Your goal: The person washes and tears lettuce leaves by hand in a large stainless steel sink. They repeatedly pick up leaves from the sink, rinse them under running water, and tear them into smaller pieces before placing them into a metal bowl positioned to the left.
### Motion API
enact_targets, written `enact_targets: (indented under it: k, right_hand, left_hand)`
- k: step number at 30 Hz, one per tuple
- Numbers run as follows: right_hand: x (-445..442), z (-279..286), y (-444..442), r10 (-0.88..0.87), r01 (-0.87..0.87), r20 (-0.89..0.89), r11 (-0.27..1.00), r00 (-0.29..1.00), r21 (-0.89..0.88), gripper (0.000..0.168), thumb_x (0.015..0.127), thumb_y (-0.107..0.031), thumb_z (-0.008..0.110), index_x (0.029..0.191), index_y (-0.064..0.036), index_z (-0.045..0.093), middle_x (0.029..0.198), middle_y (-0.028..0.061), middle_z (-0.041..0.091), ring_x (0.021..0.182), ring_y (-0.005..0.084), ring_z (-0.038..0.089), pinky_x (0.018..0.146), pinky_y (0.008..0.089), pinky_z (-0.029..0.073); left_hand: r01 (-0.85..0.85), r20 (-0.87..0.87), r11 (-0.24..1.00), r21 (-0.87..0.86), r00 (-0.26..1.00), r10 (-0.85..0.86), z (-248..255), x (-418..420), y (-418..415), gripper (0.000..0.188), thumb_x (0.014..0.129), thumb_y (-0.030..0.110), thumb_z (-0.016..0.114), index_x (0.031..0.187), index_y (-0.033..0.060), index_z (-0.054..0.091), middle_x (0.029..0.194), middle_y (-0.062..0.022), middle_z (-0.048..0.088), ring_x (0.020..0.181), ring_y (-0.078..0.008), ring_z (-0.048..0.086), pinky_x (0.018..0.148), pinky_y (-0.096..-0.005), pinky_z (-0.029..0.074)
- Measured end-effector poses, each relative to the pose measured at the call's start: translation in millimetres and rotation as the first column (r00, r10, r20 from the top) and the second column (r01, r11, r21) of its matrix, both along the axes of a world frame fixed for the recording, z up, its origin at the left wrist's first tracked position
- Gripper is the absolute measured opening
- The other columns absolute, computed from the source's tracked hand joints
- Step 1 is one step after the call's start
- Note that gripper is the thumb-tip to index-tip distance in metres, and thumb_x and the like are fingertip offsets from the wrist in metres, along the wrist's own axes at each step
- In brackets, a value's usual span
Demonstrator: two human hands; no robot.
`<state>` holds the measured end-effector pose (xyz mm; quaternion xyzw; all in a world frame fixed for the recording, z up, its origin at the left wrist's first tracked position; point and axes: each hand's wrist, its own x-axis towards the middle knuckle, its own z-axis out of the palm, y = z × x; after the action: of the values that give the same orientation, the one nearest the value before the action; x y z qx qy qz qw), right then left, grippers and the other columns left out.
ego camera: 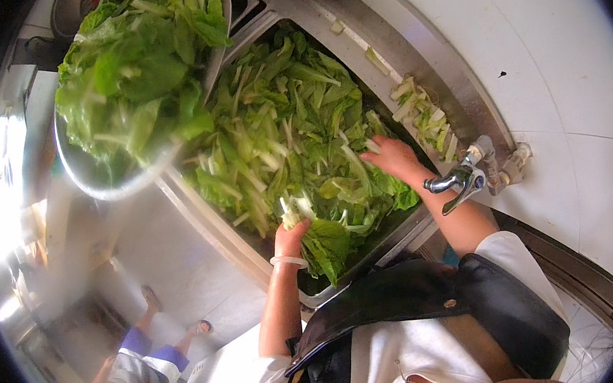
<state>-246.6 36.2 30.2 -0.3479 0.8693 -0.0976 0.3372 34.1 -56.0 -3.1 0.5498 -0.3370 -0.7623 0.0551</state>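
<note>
A steel sink basin (207,223) is filled with loose leafy greens (298,109), cut or torn into pieces, with pale stalks among them. Near the basin's front edge, my left hand (291,237), with a pale bangle at the wrist, grips a bunch of leafy greens (328,242) by its white stalk ends. My right hand (392,158) lies at the right side of the greens, its fingers at a pale stalk piece; whether they grip it is unclear. Beyond, a large round metal bowl (102,193), heaped with more greens, overlaps the basin's far left corner.
A chrome tap (455,180) juts from the tiled wall (556,84) beside my right forearm. Stalk trimmings (429,116) lie on the sink's right ledge. At the lower left, a person (136,374) is on the floor area beyond a white surface (221,371).
</note>
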Motion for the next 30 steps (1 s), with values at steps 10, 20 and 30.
enact_targets:
  k: [10, 20, 30]
  right_hand:
    - [17.4, -11.9, -11.5, 0.238, -0.238, -0.009, 0.966, 0.971, -0.1, 0.02, 0.078, -0.022, 0.048, 0.087, -0.005, 0.049, 0.082, 0.0136, 0.054, 0.064, 0.0251, 0.056, 0.055, 0.035, 0.047]
    - [132.6, -58.6, 21.5, 0.764, -0.757, 0.053, 0.644, 0.643, -0.11, 0.009, 0.072, -0.013, 0.054, 0.074, -0.006, 0.059, 0.075, 0.01, 0.057, 0.069, 0.0235, 0.057, 0.059, 0.0355, 0.048]
    - [16.1, -26.0, -7.5, 0.15, -0.141, -0.06, 0.98, 0.987, 0.139, 0.042, 0.074, -0.028, 0.058, 0.109, -0.006, 0.049, 0.101, 0.0161, 0.054, 0.093, 0.0296, 0.053, 0.076, 0.0396, 0.043]
  left_hand:
    - [0.116, 0.029, 0.96, -0.255, 0.993, -0.112, 46.2, 22.6, -19.3, 0.037, 0.072, 0.024, 0.065, 0.101, 0.003, 0.054, 0.092, -0.002, 0.057, 0.085, -0.0118, 0.051, 0.078, -0.0245, 0.038]
    - [0.196, 0.226, 0.928, -0.318, 0.966, -0.126, 52.2, 12.7, -10.1, 0.028, 0.071, 0.018, 0.064, 0.093, 0.0012, 0.057, 0.086, -0.0022, 0.058, 0.077, -0.012, 0.054, 0.074, -0.0258, 0.04]
    - [0.173, -0.098, 0.959, -0.224, 0.975, -0.199, 6.3, -90.9, 10.5, 0.033, 0.073, 0.024, 0.057, 0.097, 0.0013, 0.057, 0.091, -0.0084, 0.06, 0.087, -0.0167, 0.052, 0.083, -0.0287, 0.035]
